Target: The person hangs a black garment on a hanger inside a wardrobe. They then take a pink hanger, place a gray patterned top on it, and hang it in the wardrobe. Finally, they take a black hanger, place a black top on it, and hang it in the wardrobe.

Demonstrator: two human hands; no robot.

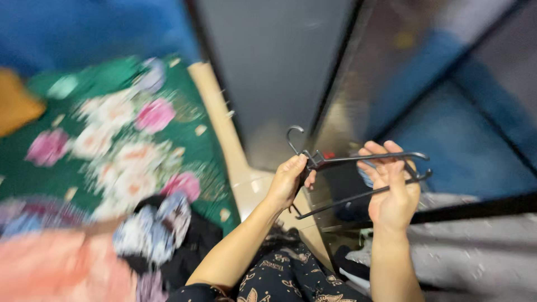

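Your left hand (287,182) is closed around the neck of the black hanger (358,173) just below its hook, and your right hand (391,187) curls its fingers over the far end of its bars, holding it up in front of you, right of the green floral bedspread (112,140). It looks light, thin and stiff, probably a bit slick, so grip near the neck and the bar ends rather than mid-span, where it may flex.

Hanger (358,168): black, plain. Bedspread (112,140): dark green, floral print with pink and white blooms. Orange cloth (17,103) at its far left edge. Peach-pink cloth (56,268) at bottom left. Black garment (190,246) beside it, with a blue-and-white flowered piece (154,229) on top. Person's clothing (279,277): black with tan floral motif. Cabinet door (268,61): dark grey. Wall (84,28) behind the bed: blue.
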